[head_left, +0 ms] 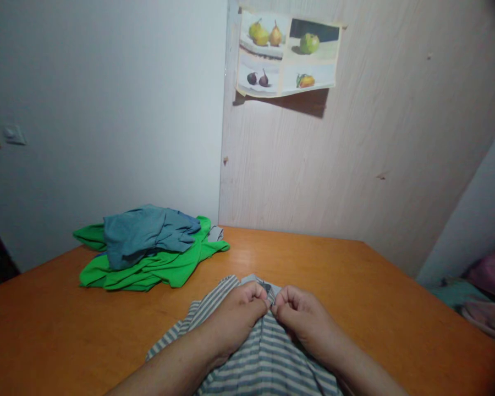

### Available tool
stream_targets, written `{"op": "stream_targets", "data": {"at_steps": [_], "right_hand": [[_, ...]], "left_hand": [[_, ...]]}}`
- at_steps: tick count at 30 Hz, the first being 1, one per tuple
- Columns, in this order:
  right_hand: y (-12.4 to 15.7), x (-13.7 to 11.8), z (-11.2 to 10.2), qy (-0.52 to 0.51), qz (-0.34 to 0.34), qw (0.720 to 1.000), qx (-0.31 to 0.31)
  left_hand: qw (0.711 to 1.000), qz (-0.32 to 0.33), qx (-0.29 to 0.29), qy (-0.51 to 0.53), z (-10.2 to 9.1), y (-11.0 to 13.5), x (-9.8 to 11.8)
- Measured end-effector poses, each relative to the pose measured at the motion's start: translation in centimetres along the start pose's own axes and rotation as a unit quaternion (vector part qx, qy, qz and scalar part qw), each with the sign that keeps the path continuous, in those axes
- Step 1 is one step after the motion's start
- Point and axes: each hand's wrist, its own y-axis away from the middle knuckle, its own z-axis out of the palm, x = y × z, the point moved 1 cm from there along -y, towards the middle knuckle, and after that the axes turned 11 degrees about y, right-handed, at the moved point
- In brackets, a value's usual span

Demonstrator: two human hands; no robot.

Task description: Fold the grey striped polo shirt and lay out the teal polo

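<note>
My left hand (240,314) and right hand (307,318) pinch the striped shirt (259,360) below its collar (249,279); I judge it light, soft, best held there.

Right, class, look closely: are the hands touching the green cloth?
No: the left hand and the right hand are both on the striped garment, while the green cloth lies apart from them on the orange table.

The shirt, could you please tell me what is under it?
The table is under the shirt, showing around its edges; whatever the cloth covers cannot be seen.
</note>
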Motion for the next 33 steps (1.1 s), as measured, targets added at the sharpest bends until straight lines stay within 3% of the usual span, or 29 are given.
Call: {"op": "stream_targets", "data": {"at_steps": [6,16,27,33], "right_hand": [[0.1,0.0,-0.1,-0.007,0.001,1.0,0.007],[-0.1,0.2,0.4,0.028,-0.01,0.999,0.046],[-0.7,0.5,0.6,-0.117,0.018,0.993,-0.012],[-0.8,1.3,1.0,-0.19,0.029,0.98,-0.051]], "left_hand": [[0.999,0.003,-0.007,-0.048,-0.2,0.1,0.1],[0.953,0.14,-0.014,-0.268,0.3,1.1,1.8],[0.991,0.081,0.002,-0.103,-0.2,0.0,0.6],[0.989,0.106,0.003,-0.105,0.3,0.0,0.2]]}}
